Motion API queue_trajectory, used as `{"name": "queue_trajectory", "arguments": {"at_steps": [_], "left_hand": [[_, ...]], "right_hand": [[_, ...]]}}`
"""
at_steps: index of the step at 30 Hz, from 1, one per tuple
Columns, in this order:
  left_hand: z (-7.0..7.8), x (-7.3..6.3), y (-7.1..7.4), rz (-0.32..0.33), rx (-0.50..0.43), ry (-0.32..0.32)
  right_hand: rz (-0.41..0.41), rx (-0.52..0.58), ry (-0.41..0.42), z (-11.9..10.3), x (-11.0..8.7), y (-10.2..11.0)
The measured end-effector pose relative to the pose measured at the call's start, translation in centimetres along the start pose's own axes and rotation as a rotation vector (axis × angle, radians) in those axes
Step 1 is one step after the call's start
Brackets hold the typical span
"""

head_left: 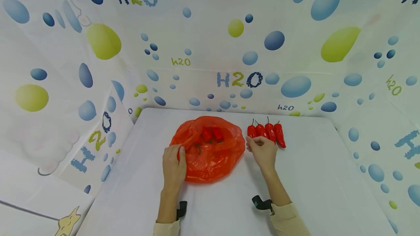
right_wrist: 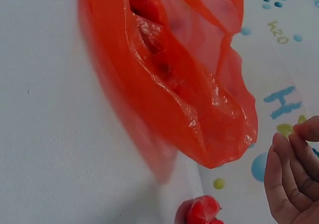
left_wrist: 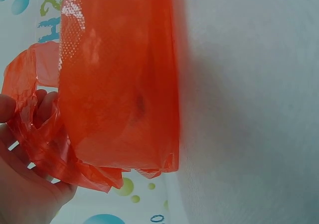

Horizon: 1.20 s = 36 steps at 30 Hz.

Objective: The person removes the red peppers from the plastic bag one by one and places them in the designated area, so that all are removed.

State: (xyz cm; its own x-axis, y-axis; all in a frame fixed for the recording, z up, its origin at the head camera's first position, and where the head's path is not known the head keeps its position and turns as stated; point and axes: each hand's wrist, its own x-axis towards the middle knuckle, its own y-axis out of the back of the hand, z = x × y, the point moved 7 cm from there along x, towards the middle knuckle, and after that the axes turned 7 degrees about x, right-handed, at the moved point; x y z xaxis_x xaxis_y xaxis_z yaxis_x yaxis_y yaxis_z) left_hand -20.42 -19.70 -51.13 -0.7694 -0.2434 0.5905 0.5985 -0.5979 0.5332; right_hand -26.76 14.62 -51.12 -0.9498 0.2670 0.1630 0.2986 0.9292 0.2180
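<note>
A thin red plastic bag lies on the white table with its mouth spread. Several red chili peppers show inside it. My left hand grips the bag's left rim; in the left wrist view, the crumpled plastic passes between thumb and fingers. Just right of the bag, my right hand holds nothing, its fingers loosely bent and the thumb close to the fingertips. From the right wrist view, that hand is apart from the bag. Beyond it, several red chili peppers lie in a row, stems pointing away, partly hidden by the hand.
The white table ends at a backdrop printed with blue and green dots and H2O lettering. Black wrist-camera mounts stick out from both forearms. In the right wrist view, a red pepper shows at the bottom edge.
</note>
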Motion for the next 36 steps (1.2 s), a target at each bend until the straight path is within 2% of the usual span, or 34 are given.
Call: {"name": "queue_trajectory", "arguments": {"at_steps": [4,7,13,17,23,36], "left_hand": [[0.0,-0.1,0.1,0.004,-0.004,-0.006],[0.0,-0.1,0.1,0.006,-0.005,-0.01],[0.0,-0.5,0.1,0.007,0.006,-0.01],[-0.1,-0.5,0.0,0.014,0.009,-0.029],[0.1,-0.1,0.0,-0.001,0.004,-0.032],[0.3,0.1,0.1,0.045,0.0,-0.046]], "right_hand": [[-0.071,-0.017,0.038,-0.7,-0.3,-1.4],[-0.134,-0.024,0.097,-1.1,-0.6,-2.8],[-0.216,0.01,0.186,-0.9,-1.3,-5.4],[-0.251,0.003,0.178,-0.7,-1.2,-7.1],[-0.26,-0.04,0.176,-0.8,-0.5,-9.1],[-0.316,-0.247,0.214,-0.1,1.2,-12.6]]}}
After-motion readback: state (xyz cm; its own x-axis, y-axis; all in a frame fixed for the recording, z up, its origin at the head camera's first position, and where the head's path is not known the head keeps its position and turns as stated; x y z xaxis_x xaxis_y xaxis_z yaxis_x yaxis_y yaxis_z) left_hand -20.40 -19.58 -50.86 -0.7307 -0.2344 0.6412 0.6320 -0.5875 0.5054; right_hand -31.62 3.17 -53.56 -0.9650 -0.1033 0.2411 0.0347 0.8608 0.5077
